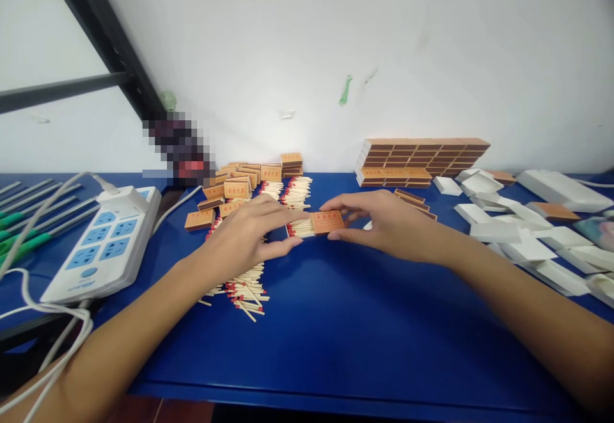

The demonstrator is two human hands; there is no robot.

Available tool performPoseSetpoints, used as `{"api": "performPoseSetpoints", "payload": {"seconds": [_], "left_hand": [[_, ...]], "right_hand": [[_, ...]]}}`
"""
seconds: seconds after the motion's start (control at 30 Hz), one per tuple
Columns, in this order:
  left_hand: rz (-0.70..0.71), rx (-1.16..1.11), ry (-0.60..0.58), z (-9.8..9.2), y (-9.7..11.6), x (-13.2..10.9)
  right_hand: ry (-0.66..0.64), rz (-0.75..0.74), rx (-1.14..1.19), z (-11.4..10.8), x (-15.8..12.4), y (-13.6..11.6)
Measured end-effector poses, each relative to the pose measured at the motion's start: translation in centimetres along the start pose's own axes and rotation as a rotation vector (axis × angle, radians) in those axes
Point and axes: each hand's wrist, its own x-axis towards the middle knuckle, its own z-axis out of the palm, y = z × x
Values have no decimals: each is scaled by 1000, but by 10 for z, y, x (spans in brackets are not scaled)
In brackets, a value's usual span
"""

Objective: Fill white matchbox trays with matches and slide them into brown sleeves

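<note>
A matchbox is held level between my hands, with its white tray of red-tipped matches partly inside the orange printed sleeve. The thumb and index finger of my left hand pinch the tray's outer end. My right hand grips the sleeve at its right end, thumb in front and fingers behind. Loose matches lie in piles below and behind my left hand, which hides some of them. Several orange matchboxes are heaped just beyond that hand.
A neat stack of matchboxes stands against the wall. White empty trays are scattered at the right, near a white power strip. Another power strip with cables and green-handled metal tools lie at the left on the blue table.
</note>
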Motion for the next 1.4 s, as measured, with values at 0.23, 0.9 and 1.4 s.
{"api": "performPoseSetpoints", "payload": {"seconds": [0.23,0.9,1.4], "left_hand": [[6,-29,-28,0,1,0],[-464,-465,76,-7,11,4],[-657,-896,5,-9,15,9]], "right_hand": [[21,-11,83,0,-1,-4],[164,-69,245,8,0,-13],[219,-151,94,19,-1,-21]]}}
